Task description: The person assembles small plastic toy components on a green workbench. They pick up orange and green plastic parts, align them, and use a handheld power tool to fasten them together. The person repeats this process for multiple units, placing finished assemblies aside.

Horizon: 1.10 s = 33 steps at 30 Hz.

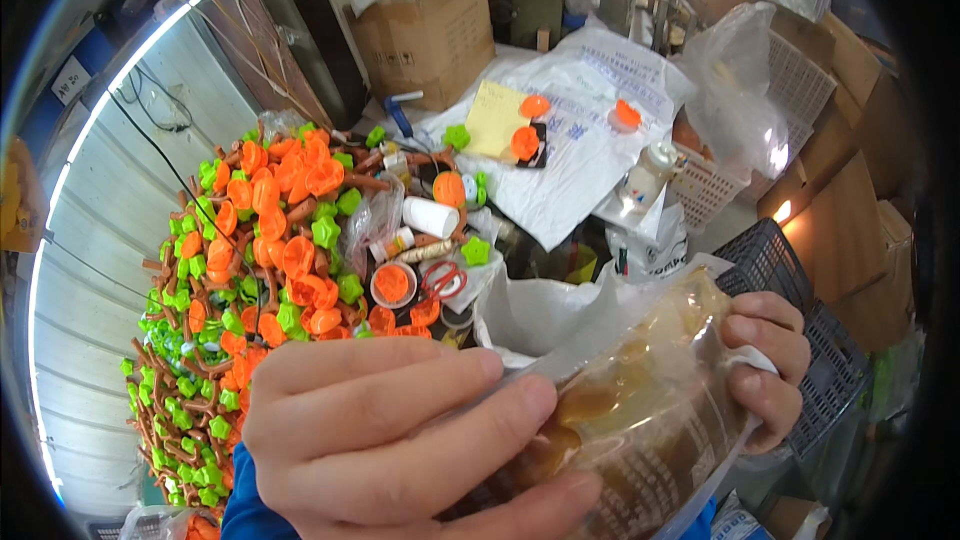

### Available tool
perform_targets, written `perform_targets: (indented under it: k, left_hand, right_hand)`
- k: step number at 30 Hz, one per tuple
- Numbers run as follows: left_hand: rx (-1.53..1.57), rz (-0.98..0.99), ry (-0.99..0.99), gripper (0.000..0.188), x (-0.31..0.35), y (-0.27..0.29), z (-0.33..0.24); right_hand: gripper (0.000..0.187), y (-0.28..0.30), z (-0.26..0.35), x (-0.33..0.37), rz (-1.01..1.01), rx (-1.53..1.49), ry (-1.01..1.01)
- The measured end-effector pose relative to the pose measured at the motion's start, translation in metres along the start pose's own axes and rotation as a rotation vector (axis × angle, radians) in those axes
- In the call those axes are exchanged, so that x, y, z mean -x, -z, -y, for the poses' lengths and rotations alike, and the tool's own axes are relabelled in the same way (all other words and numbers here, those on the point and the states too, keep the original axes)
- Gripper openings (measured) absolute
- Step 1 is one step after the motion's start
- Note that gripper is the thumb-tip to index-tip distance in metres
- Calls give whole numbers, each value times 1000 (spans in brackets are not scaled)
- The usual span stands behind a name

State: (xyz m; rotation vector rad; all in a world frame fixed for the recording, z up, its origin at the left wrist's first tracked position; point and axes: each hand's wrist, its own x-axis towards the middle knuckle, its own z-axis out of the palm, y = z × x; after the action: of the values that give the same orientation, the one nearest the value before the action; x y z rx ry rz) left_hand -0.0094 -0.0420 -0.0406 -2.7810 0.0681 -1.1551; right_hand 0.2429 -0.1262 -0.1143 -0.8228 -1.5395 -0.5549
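Observation:
Close in front of me is a clear plastic pouch (650, 410) with amber-brown pieces inside, tilted up to the right. The fingers of my left hand (390, 430) press along its left side; my thumb is not clearly visible. At the upper right edge, my right hand (765, 370) has its fingers curled round the pouch, with a bit of white film at the fingertips. Just behind the pouch stands a white plastic bag (535, 315) with its mouth spread apart.
To the left rises a heap of orange, green and brown plastic parts (270, 210). Behind lie red-handled scissors (443, 281), a white cup (430, 216), a white sheet (590, 100) and a cardboard box (425, 35). Dark crates (830, 360) stand on the right.

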Motion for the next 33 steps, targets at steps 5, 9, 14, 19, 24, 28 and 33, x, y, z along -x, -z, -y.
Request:
perform_targets:
  k: [5,9,14,19,24,28,33]
  left_hand:
    - [64,-82,93,30,4,-14,-15]
    - [110,-38,311,52,15,-49,8]
    - [573,153,709,72,12,-81,31]
    - [696,107,873,64,27,-99,46]
    - [821,218,990,42,33,-109,49]
    - [742,288,857,23,48,-130,40]
    - [799,304,862,16,53,-141,40]
  right_hand:
    - [29,3,18,23,64,-235,-278]
    - [30,-24,28,54,47,-226,-811]
    - [28,-28,7,86,-32,-772,-1540]
    - [29,-36,2,93,-154,-1013,-1635]
    - [26,-37,0,95,-237,-1078,-1595]
    - [25,-47,3,91,-368,-1062,-1563]
    - [25,-50,4,92,-348,-1055,-1550]
